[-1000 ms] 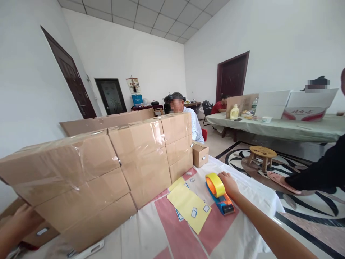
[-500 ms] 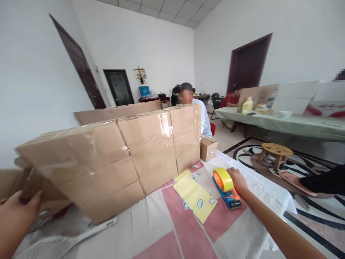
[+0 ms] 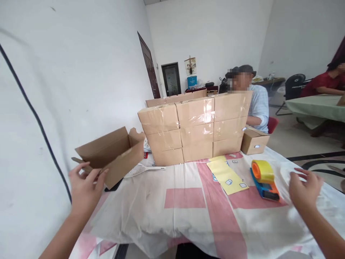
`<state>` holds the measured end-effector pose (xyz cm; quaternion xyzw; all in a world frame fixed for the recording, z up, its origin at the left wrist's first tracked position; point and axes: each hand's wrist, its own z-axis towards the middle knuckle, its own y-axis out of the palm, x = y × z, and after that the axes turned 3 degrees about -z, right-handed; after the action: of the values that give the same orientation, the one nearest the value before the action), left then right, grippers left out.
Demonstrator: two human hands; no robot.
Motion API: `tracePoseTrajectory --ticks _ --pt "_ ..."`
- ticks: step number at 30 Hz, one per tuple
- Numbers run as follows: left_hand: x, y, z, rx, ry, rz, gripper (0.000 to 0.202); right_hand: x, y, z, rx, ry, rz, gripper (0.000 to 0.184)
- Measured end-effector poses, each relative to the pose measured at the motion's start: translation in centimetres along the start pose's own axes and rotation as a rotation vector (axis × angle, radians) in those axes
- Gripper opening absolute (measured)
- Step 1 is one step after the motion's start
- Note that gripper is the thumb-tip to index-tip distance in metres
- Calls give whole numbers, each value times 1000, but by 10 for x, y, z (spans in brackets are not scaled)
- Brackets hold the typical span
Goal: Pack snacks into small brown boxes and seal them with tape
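The open carton is brown, the tape yellow (orange core), the tablecloth white with pink blocks.

No words or numbers are coming out readable. White, blue-edged labels are lying on the yellow sheet, left of the right hand; another label is sitting on the small box beyond that hand. White lettering on the black chair, farther beyond, is appearing blurred.
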<state>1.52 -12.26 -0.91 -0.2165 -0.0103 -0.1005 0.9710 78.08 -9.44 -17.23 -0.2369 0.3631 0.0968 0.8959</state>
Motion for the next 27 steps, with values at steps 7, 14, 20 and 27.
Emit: tracePoseTrajectory --ticks 7,14,20,27 --pt "61 -24 -75 -63 34 -283 24 -166 18 -118 -708 -548 335 74" --pt "137 22 -114 -189 80 -538 14 -230 57 -159 -1228 -389 709 105" --pt "100 71 -135 -256 239 -427 15 -192 92 -183 -1132 -241 762 96" --pt "38 145 -101 -384 -157 -453 38 -178 101 -195 -1151 -102 598 75"
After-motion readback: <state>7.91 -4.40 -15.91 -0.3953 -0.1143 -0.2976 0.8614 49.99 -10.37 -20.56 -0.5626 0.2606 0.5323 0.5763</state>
